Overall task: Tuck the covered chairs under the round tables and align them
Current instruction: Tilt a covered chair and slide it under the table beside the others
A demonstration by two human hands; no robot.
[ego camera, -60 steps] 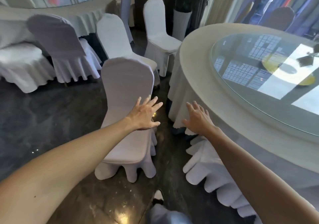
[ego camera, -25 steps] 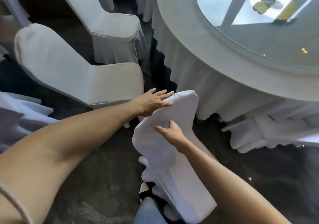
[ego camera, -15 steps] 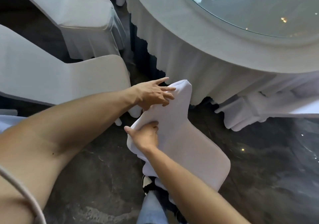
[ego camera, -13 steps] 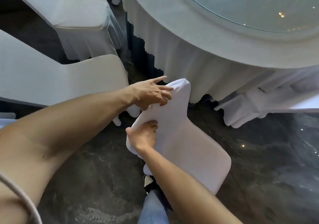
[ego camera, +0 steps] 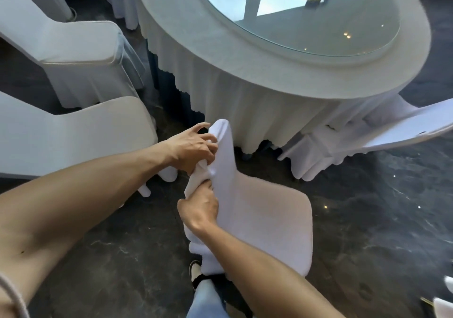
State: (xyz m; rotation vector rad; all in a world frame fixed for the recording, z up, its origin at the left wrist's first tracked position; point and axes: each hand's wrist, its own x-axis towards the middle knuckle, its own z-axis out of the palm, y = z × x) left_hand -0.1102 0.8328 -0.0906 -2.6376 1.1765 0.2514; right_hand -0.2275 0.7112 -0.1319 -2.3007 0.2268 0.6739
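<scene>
A white-covered chair (ego camera: 264, 219) stands just in front of me, its seat pointing right and its backrest top towards the round table (ego camera: 220, 47). My left hand (ego camera: 193, 148) grips the cover near the top of the backrest. My right hand (ego camera: 199, 209) pinches the cover's edge lower down the backrest. The table has a cream cloth hanging to the floor and a glass turntable (ego camera: 306, 16) on top.
Two more covered chairs (ego camera: 73, 131) (ego camera: 81, 55) stand on the left, close to the table. Another covered chair (ego camera: 367, 141) is at the table's right side. The floor is dark marble (ego camera: 380, 207). My shoe and trouser leg (ego camera: 203, 290) show below the chair.
I have turned from the chairs on the left to this one and taken hold of its backrest cover with both hands. My hands have closed tighter on the fabric. The view has drawn back.
</scene>
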